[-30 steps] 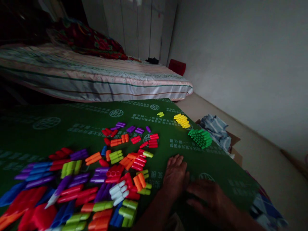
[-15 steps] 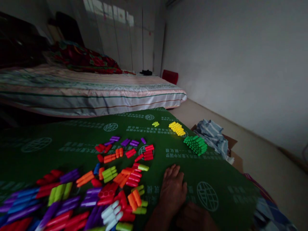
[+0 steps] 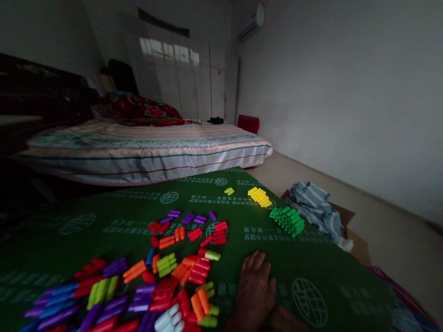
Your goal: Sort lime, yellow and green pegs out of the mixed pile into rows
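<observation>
My left hand point(image 3: 255, 286) lies palm down on the green printed board point(image 3: 270, 258), fingers stretched forward and holding nothing. Behind its wrist, at the bottom edge, part of my right hand point(image 3: 285, 319) shows dimly; its fingers are hidden. To the left spread many short plastic tubes, like pen caps, in small joined groups: red point(image 3: 200, 272), orange point(image 3: 200, 304), purple point(image 3: 141, 297), blue point(image 3: 62, 295), lime point(image 3: 166, 264) and white point(image 3: 169, 319). Farther off are a yellow block of tubes point(image 3: 259, 197), a green block point(image 3: 287, 221) and a small lime group point(image 3: 229, 191).
A bed point(image 3: 155, 157) with a red flowered blanket point(image 3: 145, 110) stands beyond the board. Off its right edge, a cardboard box point(image 3: 358, 246) holds a striped grey-blue cloth point(image 3: 313, 207). A white wall point(image 3: 346, 92) runs along the right.
The view has tilted up and shifted left, so everything sits lower and farther right in the picture. My left hand stays flat on the board; the tubes keep their arrangement.
</observation>
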Tool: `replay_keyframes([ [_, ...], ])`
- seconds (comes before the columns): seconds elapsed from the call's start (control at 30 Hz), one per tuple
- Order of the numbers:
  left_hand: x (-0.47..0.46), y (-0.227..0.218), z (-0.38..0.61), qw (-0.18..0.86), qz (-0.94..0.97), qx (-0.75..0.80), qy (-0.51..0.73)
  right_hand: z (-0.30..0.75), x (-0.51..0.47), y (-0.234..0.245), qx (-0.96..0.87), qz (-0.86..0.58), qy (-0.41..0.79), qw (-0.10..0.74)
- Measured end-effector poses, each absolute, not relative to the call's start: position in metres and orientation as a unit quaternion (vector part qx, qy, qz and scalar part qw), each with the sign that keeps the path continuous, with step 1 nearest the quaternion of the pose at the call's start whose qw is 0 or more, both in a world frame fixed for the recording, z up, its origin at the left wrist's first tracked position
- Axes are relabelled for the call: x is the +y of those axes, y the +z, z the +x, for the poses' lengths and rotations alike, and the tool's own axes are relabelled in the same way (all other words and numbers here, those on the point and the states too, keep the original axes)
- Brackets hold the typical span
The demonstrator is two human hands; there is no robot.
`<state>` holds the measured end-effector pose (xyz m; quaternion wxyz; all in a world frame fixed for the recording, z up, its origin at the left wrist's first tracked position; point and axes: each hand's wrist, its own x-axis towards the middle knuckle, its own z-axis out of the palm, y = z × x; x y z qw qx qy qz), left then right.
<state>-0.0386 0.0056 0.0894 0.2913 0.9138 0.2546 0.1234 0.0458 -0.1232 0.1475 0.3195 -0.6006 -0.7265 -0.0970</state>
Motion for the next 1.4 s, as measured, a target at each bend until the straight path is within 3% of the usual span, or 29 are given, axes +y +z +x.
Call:
replay_keyframes([
  [0.27,0.003,0.084,-0.039,0.314,0.903,0.265,0.128,0.167,-0.123,0.187,-0.673,-0.589,-0.137,0.427],
  [0.47,0.004,0.083,-0.041,0.34,0.889,0.276,0.131,0.174,-0.125,0.191,-0.666,-0.58,-0.109,0.455],
  [0.63,0.011,0.075,-0.034,0.338,0.904,0.254,0.071,0.109,-0.098,0.176,-0.686,-0.609,-0.03,0.398],
  [0.77,0.01,0.075,-0.03,0.344,0.898,0.252,0.106,0.069,-0.044,0.153,-0.674,-0.637,-0.005,0.373],
  [0.9,0.013,0.061,-0.03,0.335,0.911,0.227,0.078,0.079,0.042,0.15,-0.644,-0.726,0.02,0.238],
  [1.03,0.021,0.018,-0.023,0.301,0.926,0.203,0.1,0.099,0.121,0.144,-0.604,-0.785,-0.014,0.136],
  [1.17,0.022,-0.003,-0.015,0.29,0.922,0.197,0.161,0.104,0.164,0.122,-0.572,-0.811,-0.024,0.118],
  [1.4,0.009,0.043,-0.033,0.308,0.911,0.188,0.198,0.101,0.173,0.091,-0.548,-0.827,-0.049,0.12],
])
